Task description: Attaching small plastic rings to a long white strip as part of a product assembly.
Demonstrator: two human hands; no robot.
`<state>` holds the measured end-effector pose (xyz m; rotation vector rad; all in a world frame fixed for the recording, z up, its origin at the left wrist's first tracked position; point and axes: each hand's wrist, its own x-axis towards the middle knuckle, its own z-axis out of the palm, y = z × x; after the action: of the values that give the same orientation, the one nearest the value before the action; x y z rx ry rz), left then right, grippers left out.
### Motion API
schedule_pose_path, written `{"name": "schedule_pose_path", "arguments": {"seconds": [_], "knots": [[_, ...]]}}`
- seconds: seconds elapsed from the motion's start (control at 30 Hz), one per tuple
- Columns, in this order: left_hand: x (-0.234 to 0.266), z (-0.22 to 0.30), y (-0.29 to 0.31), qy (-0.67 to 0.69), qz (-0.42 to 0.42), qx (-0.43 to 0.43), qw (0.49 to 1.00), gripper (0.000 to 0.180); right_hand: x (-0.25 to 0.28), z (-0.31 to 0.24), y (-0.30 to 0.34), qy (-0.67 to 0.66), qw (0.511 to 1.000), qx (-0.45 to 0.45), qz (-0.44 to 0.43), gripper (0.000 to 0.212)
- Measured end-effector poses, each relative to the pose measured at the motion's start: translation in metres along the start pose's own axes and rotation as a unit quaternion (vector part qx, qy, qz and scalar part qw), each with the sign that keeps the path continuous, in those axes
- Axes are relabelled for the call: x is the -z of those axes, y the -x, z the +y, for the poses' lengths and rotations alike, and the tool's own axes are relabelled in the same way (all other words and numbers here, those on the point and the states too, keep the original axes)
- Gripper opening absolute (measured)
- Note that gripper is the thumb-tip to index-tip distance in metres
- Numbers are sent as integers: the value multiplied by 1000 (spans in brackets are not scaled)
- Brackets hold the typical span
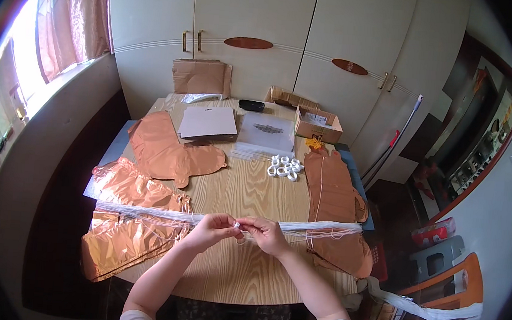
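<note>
My left hand point(214, 229) and my right hand point(266, 234) meet over the near middle of the table, fingertips pinched together. Between them is a small white piece point(237, 225), too small to name surely. A long bundle of white strings point(305, 226) runs across the table just behind my fingers, with loose strands hanging off it. To the left, shiny copper-coloured foil balloons point(133, 186) lie flat in overlapping layers. More flat foil balloons point(331, 187) lie on the right side. Several small white ring-shaped rolls point(281, 171) sit beyond my right hand.
Stacked white cards point(209, 122) and clear plastic bags point(264, 133) lie at the back, near a black object point(251, 105) and an open cardboard box point(319, 126). A wooden chair point(469, 279) at the right has another white string bundle point(436, 311) over it. Cupboards stand behind the table.
</note>
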<state>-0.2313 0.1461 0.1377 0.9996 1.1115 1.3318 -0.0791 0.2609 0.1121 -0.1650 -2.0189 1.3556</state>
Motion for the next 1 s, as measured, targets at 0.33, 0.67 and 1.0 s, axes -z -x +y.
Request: {"name": "schedule_pose_path", "arguments": {"seconds": [0.33, 0.67, 1.0], "knots": [[15, -14, -1, 129, -98, 60, 985, 10, 1, -11, 1, 85, 984, 152, -29, 29], [17, -14, -3, 113, -72, 56, 989, 14, -2, -13, 1, 73, 990, 104, -58, 31], [10, -17, -5, 125, 0, 58, 990, 12, -6, -3, 4, -70, 995, -58, -32, 25]]}}
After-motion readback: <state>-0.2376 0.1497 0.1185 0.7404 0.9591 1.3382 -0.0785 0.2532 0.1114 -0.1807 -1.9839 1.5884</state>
